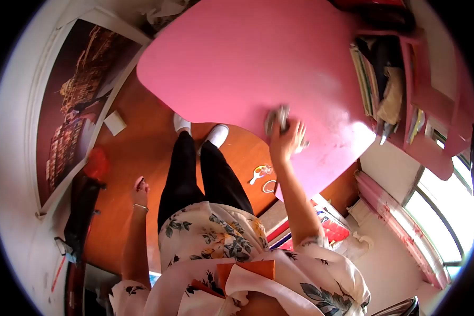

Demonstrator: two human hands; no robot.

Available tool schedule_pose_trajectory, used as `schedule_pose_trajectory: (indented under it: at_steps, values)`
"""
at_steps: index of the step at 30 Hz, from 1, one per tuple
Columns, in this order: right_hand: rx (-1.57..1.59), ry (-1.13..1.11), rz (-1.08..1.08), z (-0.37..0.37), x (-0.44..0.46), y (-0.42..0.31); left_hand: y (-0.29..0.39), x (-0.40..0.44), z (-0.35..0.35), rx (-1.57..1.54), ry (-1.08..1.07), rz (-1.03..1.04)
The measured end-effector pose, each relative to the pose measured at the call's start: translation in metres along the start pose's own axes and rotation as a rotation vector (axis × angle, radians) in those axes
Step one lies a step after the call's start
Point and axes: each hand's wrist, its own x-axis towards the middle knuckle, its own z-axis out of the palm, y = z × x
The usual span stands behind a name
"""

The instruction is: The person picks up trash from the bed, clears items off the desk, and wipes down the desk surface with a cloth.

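My right hand (286,140) presses a crumpled greyish cloth (277,118) against the pink desk top (210,68), near its front edge. The fingers are closed on the cloth, and part of it pokes out past them. Down by my side, over the brown floor, hangs my left hand (141,190) with a bracelet at the wrist. Its fingers are curled in, with a small dark spot showing at them; I cannot make out what it is.
Books and folders (367,79) fill a pink shelf (413,95) at the right. Below the desk, a yellow-handled item (257,174) and a ring-shaped thing (269,186) lie on the floor (126,142). A white box (115,123) lies by the framed picture (76,105). A bright window (437,210) is at right.
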Motion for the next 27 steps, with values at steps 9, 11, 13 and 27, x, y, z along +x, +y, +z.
schedule_pose_trajectory:
  at_steps: [9,11,13,27]
  values:
    - [0.122,-0.03,-0.608,0.087,0.019,-0.181,-0.003,-0.002,-0.017,-0.045,0.067,-0.073]
    - [0.356,-0.107,-0.747,0.076,-0.01,-0.212,-0.003,0.0,-0.019,-0.032,0.109,-0.081]
    - [0.541,-0.344,-0.681,0.06,0.003,-0.22,0.002,0.007,-0.02,-0.039,0.097,-0.055]
    - [0.397,-0.166,-0.793,0.096,0.045,-0.245,-0.002,0.009,-0.005,-0.062,0.045,-0.096]
